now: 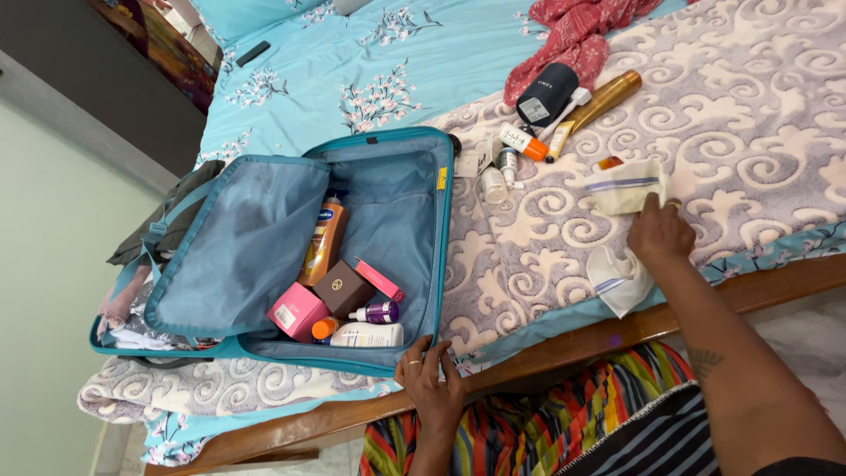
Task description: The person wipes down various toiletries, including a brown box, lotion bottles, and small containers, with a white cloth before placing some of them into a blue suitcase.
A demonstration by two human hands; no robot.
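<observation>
I watched the left hand (430,381) rest flat, fingers spread and holding nothing, on the near rim of the open teal suitcase (438,229) on the bed (749,106), while the right hand (659,234), its grip pinched together, clutched a cream cloth pouch (626,187) lying beside scattered toiletry bottles (529,141).

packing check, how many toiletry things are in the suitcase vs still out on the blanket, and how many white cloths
In the teal suitcase: 7 (lotion bottle, brown box, pink tube, pink box, purple bottle, white bottle, orange cap)
Loose on the blanket: about 7, clustered
White cloths: 2, one under the right hand, one below it
Total: about 16
</observation>
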